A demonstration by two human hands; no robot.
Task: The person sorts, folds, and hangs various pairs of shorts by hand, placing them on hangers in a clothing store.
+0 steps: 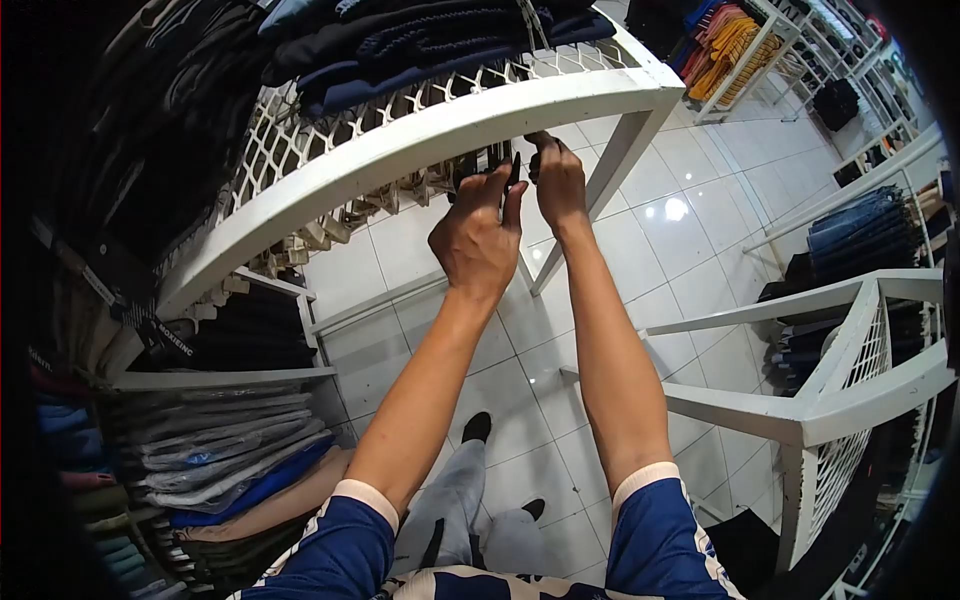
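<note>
Both my hands are raised under the front edge of a white metal rack [420, 122]. My left hand [473, 235] has its fingers curled around a slim black piece that looks like a hanger [516, 170], with the thumb pointing up beside it. Just to the right, my right hand [560, 187] is closed, its fingers bent against something dark at the rack's underside; what it grips is mostly hidden. Several pale clip hangers [335, 228] hang in a row under the rack, left of my hands.
Folded dark trousers [420, 45] lie on the rack's mesh top. Lower left, a shelf holds stacked clothes in plastic [225, 430]. A second white mesh stand [800, 420] is at my right, with folded jeans [860, 232] beyond. White floor tiles [540, 390] show below.
</note>
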